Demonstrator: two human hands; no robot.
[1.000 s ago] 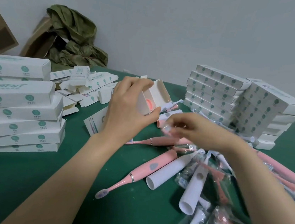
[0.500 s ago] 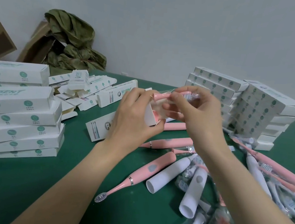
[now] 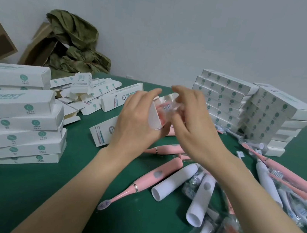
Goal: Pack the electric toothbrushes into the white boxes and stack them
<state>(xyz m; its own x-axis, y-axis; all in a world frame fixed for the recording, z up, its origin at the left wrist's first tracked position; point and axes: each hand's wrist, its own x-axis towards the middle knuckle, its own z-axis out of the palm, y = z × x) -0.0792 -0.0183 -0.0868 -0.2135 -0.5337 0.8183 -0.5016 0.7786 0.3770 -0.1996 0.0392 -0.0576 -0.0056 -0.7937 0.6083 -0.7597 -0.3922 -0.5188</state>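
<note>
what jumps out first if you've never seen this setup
Dead centre, the left hand grips an open white cardboard box while the right hand holds a clear plastic packet with a brush head at its mouth. A left stack of closed white boxes and a right stack flank them, and loose pink and white toothbrushes litter the green table at lower right.

right hand (image 3: 192,125) fingertips: blurred | brush-head packet (image 3: 167,106): partly hidden | left stack (image 3: 13,118): cropped
</note>
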